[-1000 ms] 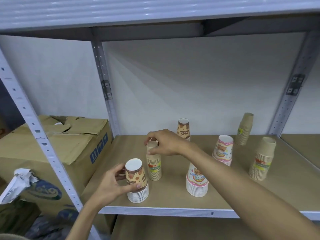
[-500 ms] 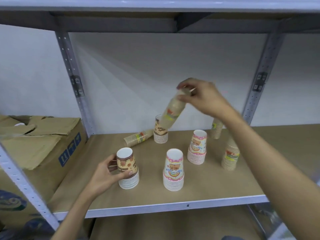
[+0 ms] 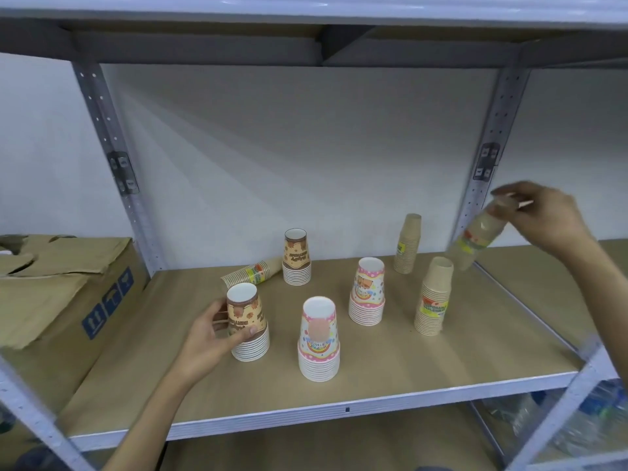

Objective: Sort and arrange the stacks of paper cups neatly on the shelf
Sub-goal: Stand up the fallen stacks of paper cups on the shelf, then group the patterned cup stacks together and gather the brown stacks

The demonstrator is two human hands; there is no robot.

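Note:
My left hand [image 3: 212, 338] grips a brown bear-print cup stack [image 3: 247, 324] standing near the shelf's front left. My right hand [image 3: 547, 219] holds a tan cup stack [image 3: 475, 241] by its top, tilted in the air above the shelf's right edge. On the shelf board [image 3: 390, 375] stand two pink stacks [image 3: 318, 341] [image 3: 367, 292], two tan stacks [image 3: 433, 297] [image 3: 407, 244] and a second brown stack [image 3: 296, 258]. Another tan stack [image 3: 251, 273] lies on its side at the back left.
A torn cardboard box [image 3: 64, 290] sits left of the shelf bay behind a metal upright [image 3: 119, 164]. Another upright [image 3: 482, 171] stands at the right rear. Plastic bottles [image 3: 577, 426] lie on the lower level at right.
My right hand has carried the tan stack from above the middle of the shelf to its right edge. My left hand stayed on the brown stack. One tan stack now lies toppled.

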